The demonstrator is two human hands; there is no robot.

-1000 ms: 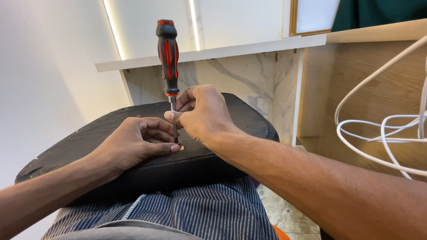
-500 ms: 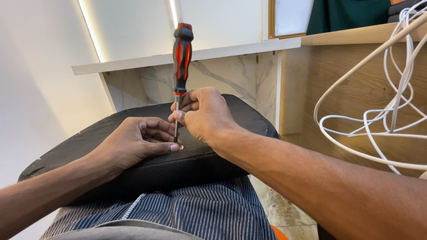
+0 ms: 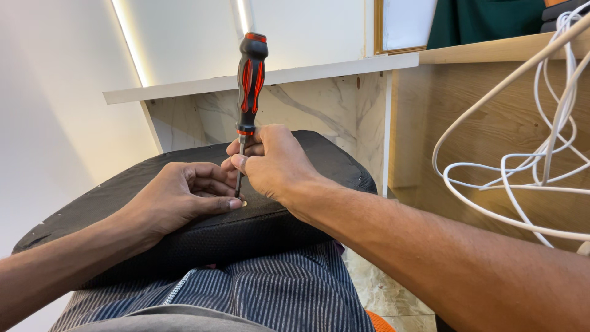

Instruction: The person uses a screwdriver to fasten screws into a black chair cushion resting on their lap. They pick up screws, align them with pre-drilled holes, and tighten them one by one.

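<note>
A black padded seat cushion (image 3: 123, 197) lies upside down across my lap. A red and black screwdriver (image 3: 251, 80) stands upright on it, its tip beside a small brass screw (image 3: 244, 202). My right hand (image 3: 276, 166) pinches the metal shaft just below the handle. My left hand (image 3: 184, 197) rests on the cushion, fingers curled beside the tip, thumb next to the screw.
A white ledge (image 3: 258, 80) and marble wall panel (image 3: 319, 110) lie beyond the cushion. A wooden cabinet (image 3: 467, 123) stands to the right with loose white cables (image 3: 528, 166) hanging before it. My striped trousers (image 3: 276, 295) show below.
The view has shifted, so the screwdriver and hands sit further right in the picture. Both hands keep the same hold on the shaft and the cushion.
</note>
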